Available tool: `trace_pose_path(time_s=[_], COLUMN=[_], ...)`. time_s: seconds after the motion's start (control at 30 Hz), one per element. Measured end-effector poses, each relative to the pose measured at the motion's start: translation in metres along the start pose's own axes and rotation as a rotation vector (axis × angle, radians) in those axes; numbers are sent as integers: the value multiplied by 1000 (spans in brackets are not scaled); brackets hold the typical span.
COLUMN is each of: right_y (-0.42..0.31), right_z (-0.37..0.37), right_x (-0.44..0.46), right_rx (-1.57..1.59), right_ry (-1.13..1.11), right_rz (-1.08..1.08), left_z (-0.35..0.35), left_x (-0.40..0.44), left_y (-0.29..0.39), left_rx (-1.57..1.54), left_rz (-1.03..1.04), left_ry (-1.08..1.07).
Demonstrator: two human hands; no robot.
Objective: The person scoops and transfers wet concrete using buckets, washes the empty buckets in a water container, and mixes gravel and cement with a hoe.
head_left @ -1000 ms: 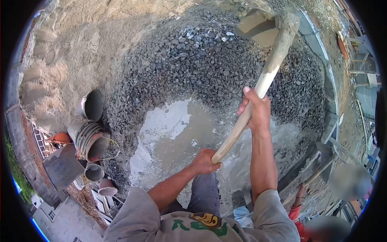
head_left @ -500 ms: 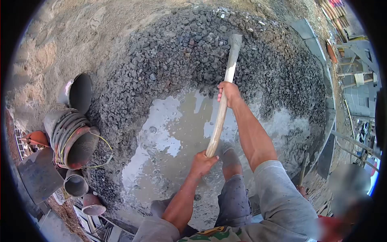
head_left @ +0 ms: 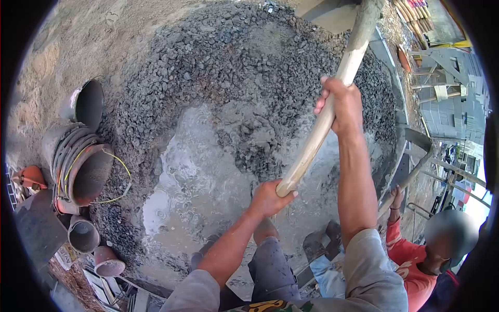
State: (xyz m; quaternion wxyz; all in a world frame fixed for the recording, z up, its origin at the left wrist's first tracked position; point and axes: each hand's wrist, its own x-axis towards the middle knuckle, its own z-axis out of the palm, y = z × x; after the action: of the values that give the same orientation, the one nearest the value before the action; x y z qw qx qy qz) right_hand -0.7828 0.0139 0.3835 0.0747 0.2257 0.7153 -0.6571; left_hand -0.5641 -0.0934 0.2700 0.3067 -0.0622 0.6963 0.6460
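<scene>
My left hand [head_left: 271, 198] is closed round the butt end of a long wooden handle [head_left: 315, 136]. Higher up the same handle, my right hand [head_left: 343, 104] grips it with the fingers wrapped round. The handle slants up to the right, and its wide metal blade [head_left: 332, 16] is raised at the top edge, partly cut off by the frame. Below lies a pool of grey watery mix [head_left: 179, 179], with wet gravel [head_left: 208, 62] heaped behind it and a dark clump of gravel [head_left: 257, 143] in its middle.
Stacked buckets [head_left: 93, 174], a single bucket [head_left: 88, 105] and two small pails [head_left: 83, 235] [head_left: 108, 261] stand at the left. A co-worker in a red shirt [head_left: 416, 275] holds another long-handled tool [head_left: 416, 169] at the right. Sand [head_left: 67, 57] lies at the upper left.
The tool came down onto the gravel and is now raised again to the upper right in both hands. Gravel has slid into the pool. The co-worker shows more fully at the right.
</scene>
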Motion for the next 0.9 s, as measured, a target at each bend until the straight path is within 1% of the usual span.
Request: trace_pose_path(time_s=[0.07,0.1,0.13,0.17,0.23,0.27,0.3,0.33,0.37,0.4,0.47,0.53,0.57,0.6,0.67,0.7,0.73,0.8,0.83,0.9], right_y=[-29,-30,-9,40,163,189,191,201,209,210,256,272,280,264,285,296,310,303,300,292], right_z=[-4,-7,-7,-13,-15,-8,3,13,31,49,56,51,51,42,23,5,-4,5,0,-4], right_x=[72,107,140,174,177,161,154,160,172,178,185,183,171,147,121,110,96,84,71,47], right_rx=[-6,-82,-50,-71,-198,-226,-325,-443,-545,-584,-548,-531,-520,-397,-296,-241,-176,-92,-75,-59], right_ry=[-32,-29,-12,-32,18,-41,-86,-151,-184,-213,-161,-152,-150,-158,-166,-142,-133,-153,-139,-119], right_rz=[-118,-47,-20,94,356,416,444,491,466,432,367,342,337,420,440,472,513,520,527,513], left_z=[-14,-11,-6,0,47,67,89,99,90,79,61,59,60,64,75,76,78,72,74,77], left_x=[73,95,116,137,113,101,92,83,83,93,82,81,76,58,46,34,15,7,0,-17], left_y=[34,29,19,6,-61,-80,-88,-72,-48,-38,-72,-109,-109,-121,-136,-147,-153,-160,-164,-171], left_rx=[-45,-76,-110,-148,-426,-548,-682,-869,-1030,-1185,-1078,-1025,-985,-881,-692,-566,-505,-386,-372,-321], left_rz=[36,6,-25,-54,-377,-428,-488,-552,-579,-574,-577,-524,-521,-547,-537,-559,-582,-562,-590,-528], left_ry=[5,-4,-12,-13,-62,-34,-13,2,41,90,79,101,91,110,143,137,135,168,143,168])
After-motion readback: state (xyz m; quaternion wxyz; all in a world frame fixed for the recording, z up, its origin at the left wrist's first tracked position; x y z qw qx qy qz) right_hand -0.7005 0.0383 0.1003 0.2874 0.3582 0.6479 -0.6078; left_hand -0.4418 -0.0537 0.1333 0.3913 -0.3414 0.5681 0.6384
